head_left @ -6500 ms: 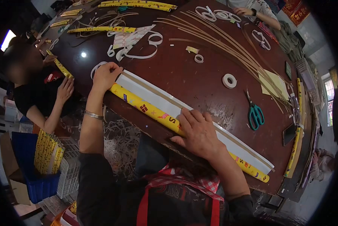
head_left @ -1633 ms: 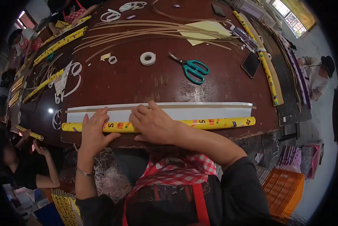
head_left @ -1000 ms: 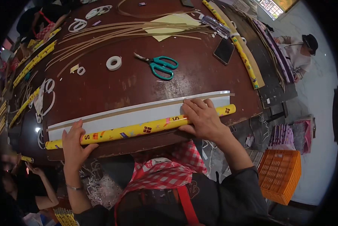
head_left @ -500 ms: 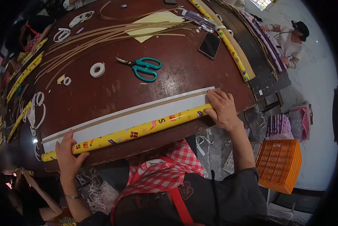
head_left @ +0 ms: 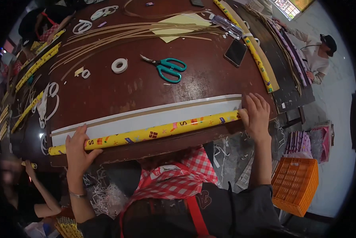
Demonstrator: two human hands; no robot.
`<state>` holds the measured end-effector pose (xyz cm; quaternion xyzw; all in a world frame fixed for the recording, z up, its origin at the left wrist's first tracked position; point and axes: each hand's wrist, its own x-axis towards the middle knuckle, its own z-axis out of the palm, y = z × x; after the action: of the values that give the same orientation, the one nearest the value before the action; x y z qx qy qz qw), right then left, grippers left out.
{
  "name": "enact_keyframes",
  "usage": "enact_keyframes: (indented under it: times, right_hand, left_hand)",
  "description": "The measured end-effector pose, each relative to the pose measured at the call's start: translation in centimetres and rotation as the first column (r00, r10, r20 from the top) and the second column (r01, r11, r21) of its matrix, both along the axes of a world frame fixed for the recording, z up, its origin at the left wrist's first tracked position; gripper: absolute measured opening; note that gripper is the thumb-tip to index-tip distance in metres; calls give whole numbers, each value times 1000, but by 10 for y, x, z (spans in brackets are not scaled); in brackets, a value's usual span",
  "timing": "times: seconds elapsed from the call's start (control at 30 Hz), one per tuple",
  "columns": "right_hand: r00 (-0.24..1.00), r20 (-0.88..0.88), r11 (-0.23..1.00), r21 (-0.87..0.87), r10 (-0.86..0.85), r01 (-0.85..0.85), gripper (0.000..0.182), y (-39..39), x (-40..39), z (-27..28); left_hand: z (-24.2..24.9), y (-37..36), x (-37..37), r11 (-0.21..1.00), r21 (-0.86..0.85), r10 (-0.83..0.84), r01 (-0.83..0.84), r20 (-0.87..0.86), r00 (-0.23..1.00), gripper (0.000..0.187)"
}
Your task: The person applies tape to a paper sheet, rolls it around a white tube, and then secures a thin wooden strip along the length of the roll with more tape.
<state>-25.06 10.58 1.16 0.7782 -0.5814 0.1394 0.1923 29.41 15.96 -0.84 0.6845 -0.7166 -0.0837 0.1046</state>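
Observation:
A yellow patterned roll of wrapping paper (head_left: pixel 162 131) lies along the near table edge. Its unrolled white side (head_left: pixel 146 118) stretches behind it, with a brown strip (head_left: pixel 134 114) running lengthwise. My left hand (head_left: pixel 78 148) straddles the roll near its left end, fingers over the far side and thumb on the near side. At the right end, my right hand (head_left: pixel 257 115) rests with its thumb against the roll and its fingers at the paper's end edge. Beyond the paper lie teal-handled scissors (head_left: pixel 171 69) and a roll of white tape (head_left: pixel 119 66).
Long brown strips (head_left: pixel 118 35), yellow sheets (head_left: pixel 174 25) and a phone (head_left: pixel 236 52) lie farther back. Another yellow roll (head_left: pixel 261 65) is at the right. People work at the left and right. An orange crate (head_left: pixel 295 184) stands on the floor to the right.
The camera view has shifted, so the table appears farther right. My right hand has slid slightly outward at the roll's end. My left hand keeps nearly the same place on the roll.

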Motion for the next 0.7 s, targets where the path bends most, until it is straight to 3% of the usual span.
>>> enact_keyframes:
  times: [0.13,0.2,0.3,0.4,0.57,0.7]
  right_hand:
    - [899,201,900,126,388,-417,57,5,76,-4]
    - [839,290,847,142,460,-513,56,3,102,-15]
    - [824,322,827,170,467,-535,55,1,114,-22]
    - [831,288,828,172,475,-533,54,-3,116,-19]
    - [839,260,839,147,478,-524,50,-6,111,-27]
    - [824,232,821,137,517,-554,53,-12,107,-31]
  left_hand:
    - [1,-1,1,999,-18,-39,39,12,999,52]
    - [3,-1,-2,998,-36,-58,59,32,998,51]
    - [1,-1,-1,994,-68,-82,85,49,995,49]
    - [-6,2,0,939,-300,-142,170,113,983,51]
    - [-14,2,0,893,-396,-179,214,125,976,56]
    - [-7,2,-6,898,-372,-149,234,243,958,58]
